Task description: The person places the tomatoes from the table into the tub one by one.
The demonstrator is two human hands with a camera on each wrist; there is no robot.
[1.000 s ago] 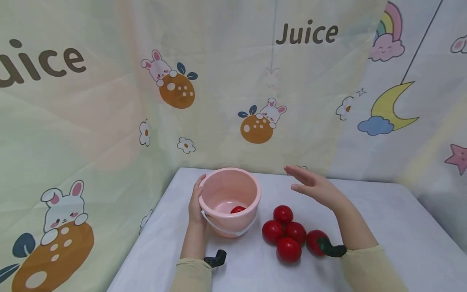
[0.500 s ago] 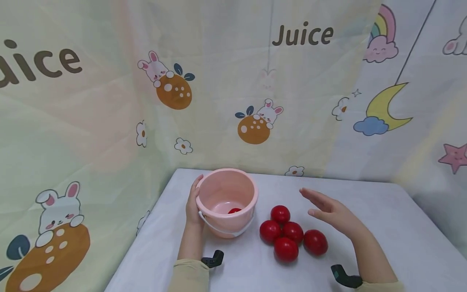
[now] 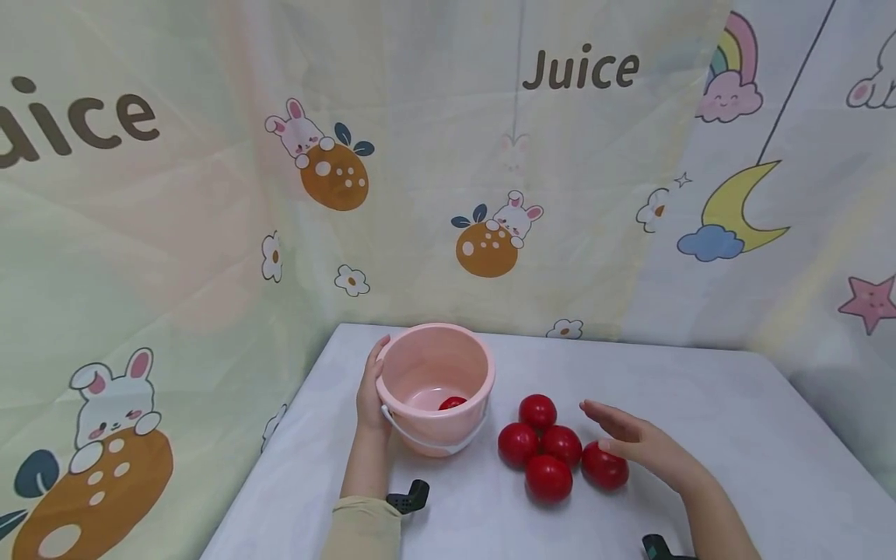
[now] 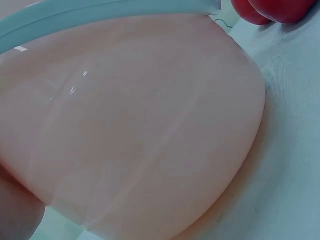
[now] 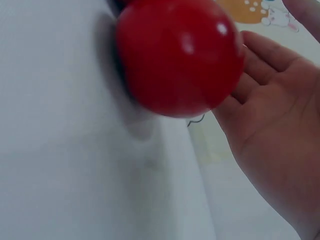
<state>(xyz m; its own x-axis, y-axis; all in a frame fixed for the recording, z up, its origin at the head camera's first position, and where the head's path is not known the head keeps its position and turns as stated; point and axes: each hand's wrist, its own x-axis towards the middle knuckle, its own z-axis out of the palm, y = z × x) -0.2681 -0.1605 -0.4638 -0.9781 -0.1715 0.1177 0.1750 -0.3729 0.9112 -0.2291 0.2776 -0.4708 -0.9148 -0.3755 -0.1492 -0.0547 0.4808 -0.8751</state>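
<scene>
A pink bucket (image 3: 427, 435) with a pale handle (image 3: 448, 449) stands at the left of the table. My left hand (image 3: 371, 393) holds its left side, fingertips up by the rim; much of the hand is hidden in the left wrist view. One glossy red round fruit (image 3: 453, 402) lies inside the bucket. To the right, several more like it sit in a cluster. My right hand (image 3: 651, 451), fingers extended and thumb apart, is right at the rightmost red fruit (image 3: 605, 468). In the right wrist view, that palm (image 5: 280, 125) faces the fruit, whose body hides the fingertips.
Close beside the rightmost fruit are the cluster's front one (image 3: 549, 479), left one (image 3: 518, 445) and back one (image 3: 537, 411). A white cloth covers the table (image 3: 756, 435). Printed curtains (image 3: 581, 194) rise at the table's back and left.
My right hand has moved right, then down from above the table to the rightmost fruit. My left hand stays on the bucket. The whole view has shifted slightly.
</scene>
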